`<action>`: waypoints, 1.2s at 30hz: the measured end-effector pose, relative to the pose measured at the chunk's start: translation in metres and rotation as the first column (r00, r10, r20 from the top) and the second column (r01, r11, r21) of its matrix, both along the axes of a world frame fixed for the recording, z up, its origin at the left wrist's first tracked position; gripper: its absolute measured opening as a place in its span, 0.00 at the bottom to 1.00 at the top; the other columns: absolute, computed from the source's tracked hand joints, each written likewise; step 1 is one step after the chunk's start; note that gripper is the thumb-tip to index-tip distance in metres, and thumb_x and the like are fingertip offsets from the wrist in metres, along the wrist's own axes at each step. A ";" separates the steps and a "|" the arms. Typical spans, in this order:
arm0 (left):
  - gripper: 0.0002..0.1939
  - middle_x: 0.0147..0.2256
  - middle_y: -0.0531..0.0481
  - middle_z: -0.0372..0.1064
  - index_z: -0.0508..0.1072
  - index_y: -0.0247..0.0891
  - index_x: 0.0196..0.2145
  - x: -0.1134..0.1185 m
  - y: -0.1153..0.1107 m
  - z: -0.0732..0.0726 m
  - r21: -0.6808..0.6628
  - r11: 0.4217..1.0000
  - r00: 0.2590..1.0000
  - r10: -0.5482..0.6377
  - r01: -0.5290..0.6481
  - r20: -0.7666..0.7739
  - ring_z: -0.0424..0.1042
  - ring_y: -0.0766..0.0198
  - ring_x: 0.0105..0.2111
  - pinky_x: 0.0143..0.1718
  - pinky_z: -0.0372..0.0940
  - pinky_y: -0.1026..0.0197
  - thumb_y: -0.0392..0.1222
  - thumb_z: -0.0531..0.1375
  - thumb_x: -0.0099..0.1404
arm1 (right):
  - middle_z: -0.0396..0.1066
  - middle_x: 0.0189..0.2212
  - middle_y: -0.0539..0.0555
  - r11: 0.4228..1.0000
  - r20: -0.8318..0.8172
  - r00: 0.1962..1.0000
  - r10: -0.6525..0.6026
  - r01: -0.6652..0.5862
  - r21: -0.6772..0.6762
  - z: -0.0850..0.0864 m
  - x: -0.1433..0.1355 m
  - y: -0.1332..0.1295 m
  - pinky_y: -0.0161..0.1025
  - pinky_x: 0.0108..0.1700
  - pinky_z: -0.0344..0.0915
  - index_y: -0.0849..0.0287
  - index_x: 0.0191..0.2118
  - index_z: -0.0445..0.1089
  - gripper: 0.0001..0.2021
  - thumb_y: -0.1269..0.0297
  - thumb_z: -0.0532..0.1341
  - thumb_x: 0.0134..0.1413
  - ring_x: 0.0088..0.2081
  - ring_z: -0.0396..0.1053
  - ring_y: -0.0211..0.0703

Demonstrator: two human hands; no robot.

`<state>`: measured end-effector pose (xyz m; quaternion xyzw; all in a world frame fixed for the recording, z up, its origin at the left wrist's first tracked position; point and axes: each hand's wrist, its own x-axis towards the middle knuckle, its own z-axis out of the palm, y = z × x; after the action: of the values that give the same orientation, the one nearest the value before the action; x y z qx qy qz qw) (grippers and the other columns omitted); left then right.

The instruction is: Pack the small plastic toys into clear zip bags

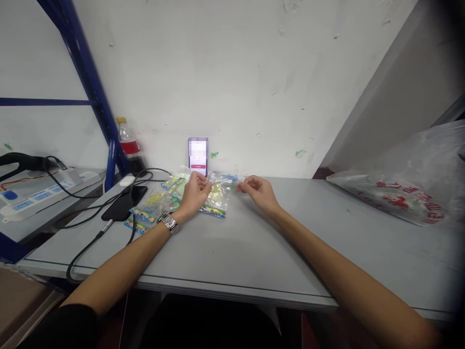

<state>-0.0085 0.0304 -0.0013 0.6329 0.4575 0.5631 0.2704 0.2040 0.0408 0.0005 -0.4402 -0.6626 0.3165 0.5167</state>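
"Clear packet (pixel 218 195), where was it?"
"On or just above the surface (pixel 225 257), before the upright phone (pixel 198 156)."
"Fingers?"
"Left hand (pixel 195 194) was pinched narrow at its edge; right hand (pixel 260 191), pinched too, just beside. Couldn't tell what either gripped."

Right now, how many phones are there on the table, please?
2: a lit phone standing upright by the wall, and a dark phone lying flat among black cables.

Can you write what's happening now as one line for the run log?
left hand: at clear plastic packets | right hand: beside packets | lit phone: against wall | silver wristwatch: left wrist
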 end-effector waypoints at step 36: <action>0.15 0.41 0.38 0.71 0.71 0.34 0.40 -0.023 -0.003 -0.001 0.214 0.970 0.253 0.180 0.112 -0.951 0.67 0.50 0.45 0.45 0.59 0.50 0.24 0.51 0.59 | 0.64 0.57 0.63 0.983 0.868 0.466 -0.172 0.027 0.180 -0.018 0.006 0.018 0.58 0.54 0.54 0.57 0.56 0.63 0.23 0.58 0.41 0.64 0.57 0.56 0.62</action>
<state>-0.0312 0.0279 -0.0019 0.8613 0.4697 0.1146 -0.1559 0.2100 0.0587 -0.0172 -0.5405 -0.8273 -0.0327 0.1498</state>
